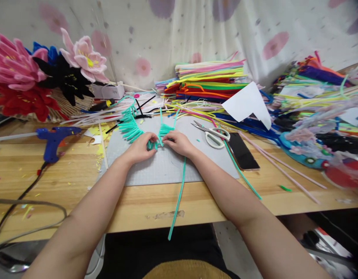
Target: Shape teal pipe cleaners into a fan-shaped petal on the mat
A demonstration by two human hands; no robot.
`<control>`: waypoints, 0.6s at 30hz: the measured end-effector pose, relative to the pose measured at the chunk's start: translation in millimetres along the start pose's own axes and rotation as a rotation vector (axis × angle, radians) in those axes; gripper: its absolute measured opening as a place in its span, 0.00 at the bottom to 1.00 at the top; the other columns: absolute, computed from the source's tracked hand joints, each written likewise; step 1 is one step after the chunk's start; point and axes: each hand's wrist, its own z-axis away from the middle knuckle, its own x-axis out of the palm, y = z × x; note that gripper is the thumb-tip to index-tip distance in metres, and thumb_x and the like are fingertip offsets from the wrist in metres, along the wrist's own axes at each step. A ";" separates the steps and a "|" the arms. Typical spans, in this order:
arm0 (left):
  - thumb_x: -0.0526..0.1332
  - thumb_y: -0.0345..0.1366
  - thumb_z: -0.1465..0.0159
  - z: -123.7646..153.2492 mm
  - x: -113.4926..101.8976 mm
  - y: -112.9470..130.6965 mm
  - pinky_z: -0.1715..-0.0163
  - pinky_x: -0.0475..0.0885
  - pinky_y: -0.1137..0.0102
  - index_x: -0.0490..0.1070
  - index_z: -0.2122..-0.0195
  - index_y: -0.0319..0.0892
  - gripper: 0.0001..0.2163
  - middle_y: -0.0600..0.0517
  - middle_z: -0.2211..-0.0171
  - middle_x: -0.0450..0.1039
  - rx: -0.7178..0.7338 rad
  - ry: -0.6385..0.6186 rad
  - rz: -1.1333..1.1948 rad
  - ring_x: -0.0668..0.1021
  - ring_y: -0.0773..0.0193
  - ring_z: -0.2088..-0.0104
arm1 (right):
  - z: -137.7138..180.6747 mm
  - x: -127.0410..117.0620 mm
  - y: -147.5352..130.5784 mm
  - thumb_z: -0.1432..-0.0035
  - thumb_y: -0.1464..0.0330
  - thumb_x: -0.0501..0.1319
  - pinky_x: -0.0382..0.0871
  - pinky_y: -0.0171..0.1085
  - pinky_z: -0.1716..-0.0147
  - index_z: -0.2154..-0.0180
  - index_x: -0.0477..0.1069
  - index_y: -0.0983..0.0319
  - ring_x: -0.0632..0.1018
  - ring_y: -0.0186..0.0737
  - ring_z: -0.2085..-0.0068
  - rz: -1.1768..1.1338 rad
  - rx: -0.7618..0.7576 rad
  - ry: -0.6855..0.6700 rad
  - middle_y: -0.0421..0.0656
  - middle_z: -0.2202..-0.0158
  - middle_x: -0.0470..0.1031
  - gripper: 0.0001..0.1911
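A long strip of bent teal pipe cleaners [129,126] curves over the grey mat [155,174]. My left hand [142,148] pinches its lower part between thumb and fingers. Close beside it, my right hand [178,142] is closed on the same pipe cleaners, by a small bundled section with two upright ends [167,127]. The fingertips of both hands almost meet. One loose teal stem [179,201] runs from under my right wrist over the table's front edge. White-handled scissors [215,135] lie partly open to the right on the mat.
A blue glue gun [52,141] with its cord lies at left, below pipe-cleaner flowers [84,58]. Stacked coloured pipe cleaners [208,81] stand at the back. A black phone [243,152] rests right of the mat, near a white paper piece [248,104] and pink stems [283,170].
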 end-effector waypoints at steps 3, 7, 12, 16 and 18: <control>0.58 0.31 0.49 -0.3 0.5 0.5 0.58 0.69 0.66 0.63 0.61 0.42 0.13 0.50 0.62 0.69 -0.005 -0.004 -0.003 0.72 0.62 0.61 | 0.4 0.0 -2.1 0.45 0.71 0.59 0.61 0.36 0.59 0.69 0.74 0.61 0.70 0.37 0.62 0.062 -0.045 -0.018 0.43 0.68 0.74 0.05; 0.58 0.30 0.50 -0.3 0.6 0.0 0.58 0.68 0.66 0.63 0.61 0.42 0.13 0.50 0.62 0.69 0.015 -0.008 -0.013 0.72 0.62 0.60 | 0.6 1.3 -2.4 0.44 0.70 0.58 0.60 0.36 0.59 0.68 0.74 0.61 0.70 0.38 0.62 0.105 -0.082 -0.026 0.43 0.68 0.73 0.06; 0.58 0.30 0.49 0.0 0.7 -1.8 0.60 0.69 0.67 0.63 0.61 0.42 0.13 0.50 0.63 0.69 0.032 -0.002 -0.014 0.72 0.63 0.62 | 0.2 4.7 -5.2 0.44 0.71 0.57 0.60 0.36 0.59 0.68 0.74 0.61 0.70 0.37 0.61 0.114 -0.076 -0.038 0.42 0.67 0.74 0.07; 0.58 0.31 0.49 -0.1 0.0 -1.4 0.60 0.69 0.67 0.64 0.61 0.42 0.13 0.50 0.62 0.69 0.032 -0.003 -0.011 0.72 0.63 0.62 | -0.1 4.1 -4.2 0.44 0.71 0.57 0.61 0.35 0.58 0.68 0.73 0.62 0.70 0.36 0.61 0.055 -0.036 -0.030 0.42 0.66 0.74 0.06; 0.58 0.30 0.49 -0.3 -0.7 -0.2 0.60 0.69 0.67 0.64 0.61 0.42 0.13 0.50 0.62 0.69 0.027 -0.011 -0.010 0.72 0.63 0.62 | -0.1 3.0 -2.9 0.44 0.71 0.57 0.60 0.35 0.58 0.68 0.73 0.62 0.70 0.36 0.61 0.047 -0.041 -0.038 0.42 0.66 0.74 0.06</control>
